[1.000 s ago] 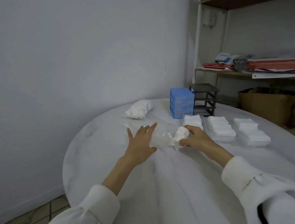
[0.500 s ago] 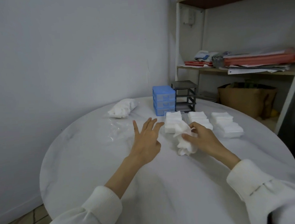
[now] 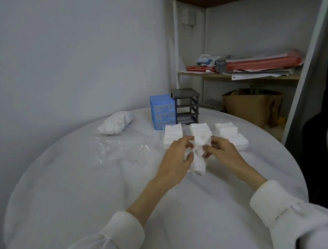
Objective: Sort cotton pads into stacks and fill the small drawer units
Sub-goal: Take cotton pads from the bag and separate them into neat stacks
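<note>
Left hand (image 3: 175, 160) and right hand (image 3: 221, 152) are both pinching a loose bunch of white square cotton pads (image 3: 198, 157), holding it just above the round white table (image 3: 86, 189), in front of three white pad stacks (image 3: 200, 131). Blue plastic drawer unit (image 3: 163, 111) and dark grey drawer frame (image 3: 187, 105) are standing side by side behind the stacks. Clear plastic bag of pads (image 3: 116, 122) is lying to the left, with an empty clear wrapper (image 3: 120, 149) in front of it.

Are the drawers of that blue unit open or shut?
Shut. All three drawer fronts of the blue drawer unit sit flush with its frame; none is pulled out.
</note>
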### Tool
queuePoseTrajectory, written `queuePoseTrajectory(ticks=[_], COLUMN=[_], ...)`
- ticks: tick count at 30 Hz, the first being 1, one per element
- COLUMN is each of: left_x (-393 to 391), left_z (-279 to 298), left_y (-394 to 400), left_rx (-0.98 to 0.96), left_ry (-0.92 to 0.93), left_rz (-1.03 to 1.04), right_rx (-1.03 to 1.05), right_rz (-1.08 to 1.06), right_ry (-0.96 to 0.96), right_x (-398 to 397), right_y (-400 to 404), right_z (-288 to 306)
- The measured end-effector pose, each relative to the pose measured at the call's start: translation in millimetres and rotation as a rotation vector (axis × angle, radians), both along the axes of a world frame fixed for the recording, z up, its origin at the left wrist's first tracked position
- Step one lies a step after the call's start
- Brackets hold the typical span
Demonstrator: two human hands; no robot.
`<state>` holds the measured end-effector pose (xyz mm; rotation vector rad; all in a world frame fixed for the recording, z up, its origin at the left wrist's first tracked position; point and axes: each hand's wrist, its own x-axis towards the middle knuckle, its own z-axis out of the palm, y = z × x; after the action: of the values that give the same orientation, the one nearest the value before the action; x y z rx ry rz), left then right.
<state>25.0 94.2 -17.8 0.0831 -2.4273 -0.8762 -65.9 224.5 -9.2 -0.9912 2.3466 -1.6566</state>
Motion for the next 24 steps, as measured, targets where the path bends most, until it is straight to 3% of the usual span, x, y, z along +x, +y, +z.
queuePoseTrajectory(ticks=[5, 11, 16, 24], left_x=[-9.2, -8.1, -7.6, -6.7], left_z=[-2.3, 8.2, 10.9, 9.6], left_y=[0.0, -6.5, -7.3, -8.5], left_rx=[0.022, 0.362, 0.44, 0.531], left_ry=[0.116, 0.209, 0.215, 0.151], left_rz=[0.012, 0.082, 0.097, 0.097], right_rx=[-0.103, -0.198, -0.3, -0.477], right_rz=[0.075, 0.092, 0.17, -0.027], right_ry=[-0.029, -0.039, -0.152, -0.256], right_x=[-2.5, -4.8, 0.4, -8.3], right_y=[-5.4, -14.9, -16.6, -9.2], right_z=[-0.2, 4.0, 2.9, 1.8])
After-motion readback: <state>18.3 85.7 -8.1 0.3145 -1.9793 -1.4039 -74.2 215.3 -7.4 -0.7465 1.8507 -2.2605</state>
